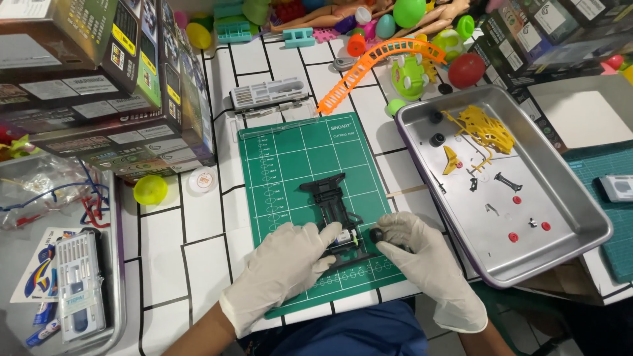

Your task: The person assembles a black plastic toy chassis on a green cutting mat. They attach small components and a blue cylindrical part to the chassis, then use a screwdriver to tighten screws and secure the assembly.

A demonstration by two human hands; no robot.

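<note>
A black toy car chassis [331, 198] lies lengthwise on a green cutting mat [290, 155]. Both hands wear pale gloves. My left hand [287, 264] rests on the mat and presses on the chassis's near end, where a small white and green part [345, 238] shows. My right hand [422, 257] pinches a small black wheel [377, 235] against the chassis's near right side. The chassis's near end is partly hidden under my fingers.
A metal tray [573, 211] at right holds yellow toy parts [484, 128], black bits and red wheels. Stacked boxes [99, 72] stand at left. A screwdriver set [78, 290], a yellow ball [150, 189], an orange track [376, 62] and assorted toys lie around.
</note>
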